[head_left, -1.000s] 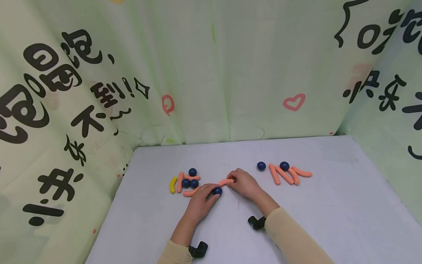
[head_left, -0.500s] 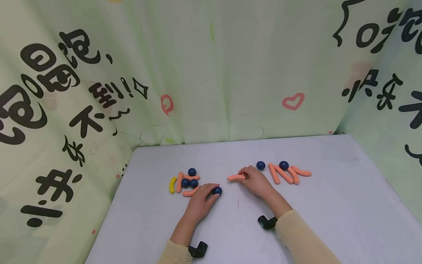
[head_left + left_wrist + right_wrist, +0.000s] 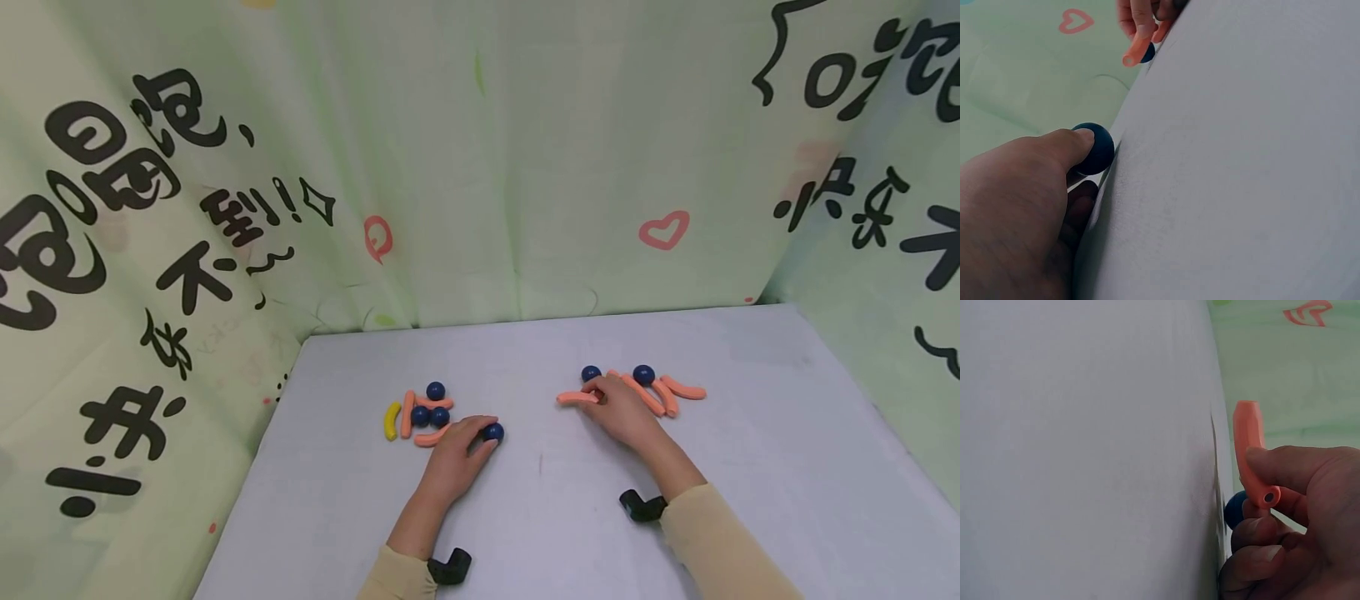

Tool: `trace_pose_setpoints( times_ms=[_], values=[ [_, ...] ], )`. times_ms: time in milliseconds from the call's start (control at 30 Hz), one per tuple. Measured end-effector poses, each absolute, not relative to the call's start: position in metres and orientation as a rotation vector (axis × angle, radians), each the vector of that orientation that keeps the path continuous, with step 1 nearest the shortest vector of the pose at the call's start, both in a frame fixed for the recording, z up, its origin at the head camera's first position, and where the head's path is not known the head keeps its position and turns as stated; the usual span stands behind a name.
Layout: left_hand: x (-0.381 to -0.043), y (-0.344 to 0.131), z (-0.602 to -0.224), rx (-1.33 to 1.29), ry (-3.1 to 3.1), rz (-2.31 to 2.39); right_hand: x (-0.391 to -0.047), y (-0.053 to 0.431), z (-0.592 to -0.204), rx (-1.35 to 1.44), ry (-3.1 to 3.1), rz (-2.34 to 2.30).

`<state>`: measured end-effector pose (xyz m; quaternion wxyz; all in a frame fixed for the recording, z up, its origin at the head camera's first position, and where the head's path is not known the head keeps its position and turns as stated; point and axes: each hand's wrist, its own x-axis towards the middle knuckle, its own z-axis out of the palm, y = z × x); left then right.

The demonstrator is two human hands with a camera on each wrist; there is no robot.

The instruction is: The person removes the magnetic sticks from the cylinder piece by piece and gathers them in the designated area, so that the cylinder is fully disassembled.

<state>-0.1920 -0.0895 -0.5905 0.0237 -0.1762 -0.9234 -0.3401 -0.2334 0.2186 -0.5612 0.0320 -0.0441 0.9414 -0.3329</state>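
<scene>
My left hand [image 3: 454,457] holds a dark blue ball [image 3: 492,432] near the middle of the table; in the left wrist view the thumb lies on the ball [image 3: 1099,150]. In my right hand [image 3: 628,415] an orange curved magnetic rod [image 3: 576,398] is pinched between thumb and fingers. Its near end shows a round metal tip in the right wrist view, where the rod [image 3: 1249,440] points up past the thumb. Behind the right fingers sits another blue ball [image 3: 591,373], and the hand partly covers an orange rod beside it.
Left of the left hand lie a yellow curved rod [image 3: 392,421], an upright orange rod [image 3: 407,414], more orange rods and several blue balls, grouped together. At the right are a blue ball [image 3: 643,375] and several orange rods [image 3: 683,387]. A printed curtain [image 3: 450,167] encloses the white table [image 3: 540,533].
My right hand has carried the orange rod rightward, away from the blue ball in my left hand, toward the right-hand pieces. The left hand has stayed in place with its ball.
</scene>
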Motion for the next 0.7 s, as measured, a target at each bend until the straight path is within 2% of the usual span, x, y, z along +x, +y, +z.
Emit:
trace_pose_setpoints(
  times_ms=[700],
  values=[
    [-0.1921, -0.0889, -0.5928, -0.551, -2.858, -1.031, -0.2279, 0.2197, -0.5574, -0.2, 2.95, -0.874]
  ],
)
